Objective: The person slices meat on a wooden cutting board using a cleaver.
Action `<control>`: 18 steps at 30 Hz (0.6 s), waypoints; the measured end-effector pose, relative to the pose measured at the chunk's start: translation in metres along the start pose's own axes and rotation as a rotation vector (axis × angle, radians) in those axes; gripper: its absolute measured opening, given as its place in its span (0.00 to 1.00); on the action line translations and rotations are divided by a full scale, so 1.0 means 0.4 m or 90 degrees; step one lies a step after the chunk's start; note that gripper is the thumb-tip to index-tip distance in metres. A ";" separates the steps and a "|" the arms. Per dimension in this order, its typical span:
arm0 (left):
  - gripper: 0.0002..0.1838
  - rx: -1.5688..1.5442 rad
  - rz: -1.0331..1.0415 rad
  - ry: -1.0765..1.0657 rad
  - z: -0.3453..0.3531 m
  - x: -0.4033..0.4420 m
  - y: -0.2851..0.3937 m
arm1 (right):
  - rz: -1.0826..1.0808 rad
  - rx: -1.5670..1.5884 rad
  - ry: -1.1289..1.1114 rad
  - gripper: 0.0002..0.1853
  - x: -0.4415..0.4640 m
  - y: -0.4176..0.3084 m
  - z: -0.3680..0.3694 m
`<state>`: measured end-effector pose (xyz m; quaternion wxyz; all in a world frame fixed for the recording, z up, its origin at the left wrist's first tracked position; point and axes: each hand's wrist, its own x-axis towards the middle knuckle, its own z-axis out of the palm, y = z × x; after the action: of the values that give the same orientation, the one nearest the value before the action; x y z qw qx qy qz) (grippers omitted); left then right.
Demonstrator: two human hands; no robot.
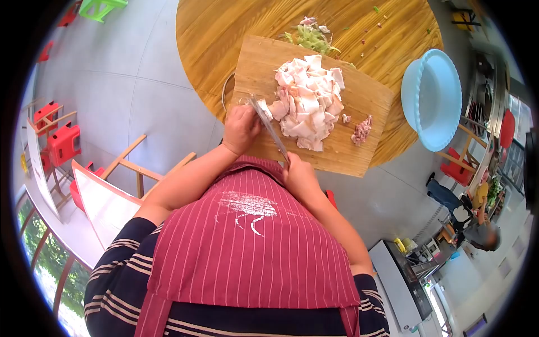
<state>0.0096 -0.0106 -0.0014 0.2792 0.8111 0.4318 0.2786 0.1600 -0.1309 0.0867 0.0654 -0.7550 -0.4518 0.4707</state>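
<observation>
- Table (209,35), quantity 1: round, wood-grained top; carries the cutting board.
- Person in the background (444,196), quantity 1: well apart from the table, on the right side of the view.
- Apron (252,253), quantity 1: dark red, pinstriped, one whitish mark on the front.
- Cutting board (252,59), quantity 1: rectangular, set at an angle; near edge overhangs the table.
- Basin (432,101), quantity 1: light blue, scalloped rim; located at the table's right edge. Its support cannot be determined.
- Meat heap (309,106), quantity 1: located on the middle of the cutting board; pale, overlapping slices, too many to count.
- Hands, quantity 2. Right hand (300,177): grip closed around the knife handle. Left hand (241,129): fingers curled at the board's left side, just beside the blade; whether this grip retains a piece cannot be determined.
- Knife (270,128), quantity 1: blade slanted between the left hand and the meat heap.
- Green scraps (313,40), quantity 1 pile: on the table, beyond the board's far edge.
- Reddish meat pile (362,130), quantity 1: right part of the board.
- Small meat piece (346,118), quantity 1: between the two meat piles.
</observation>
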 end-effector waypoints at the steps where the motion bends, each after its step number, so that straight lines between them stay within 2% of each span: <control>1: 0.15 -0.002 0.002 -0.001 -0.003 0.001 0.004 | 0.031 -0.015 -0.019 0.15 -0.018 0.004 -0.005; 3: 0.16 -0.008 0.007 -0.002 0.001 -0.001 0.001 | 0.065 -0.030 -0.036 0.16 -0.021 -0.006 -0.013; 8: 0.16 -0.015 -0.011 -0.005 -0.001 0.007 -0.005 | 0.028 -0.046 -0.028 0.14 0.156 -0.061 0.014; 12: 0.15 -0.015 0.016 -0.014 -0.004 0.004 -0.018 | -0.060 -0.028 0.038 0.12 0.215 -0.049 0.025; 14: 0.14 -0.012 -0.010 -0.009 -0.004 -0.003 -0.013 | -0.108 -0.006 0.060 0.12 0.215 -0.013 0.028; 16: 0.14 -0.022 -0.001 0.016 -0.002 -0.004 -0.013 | 0.012 0.213 0.058 0.13 0.203 0.027 0.017; 17: 0.14 -0.032 0.004 0.042 0.002 -0.007 -0.012 | 0.011 0.210 0.057 0.13 0.183 0.041 0.005; 18: 0.14 -0.033 -0.001 0.044 0.002 -0.008 -0.010 | 0.067 0.321 0.068 0.13 0.138 0.024 -0.025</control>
<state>0.0067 -0.0117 -0.0053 0.2856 0.7931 0.4345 0.3173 0.1818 -0.0920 0.0511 0.2510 -0.7609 -0.2762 0.5308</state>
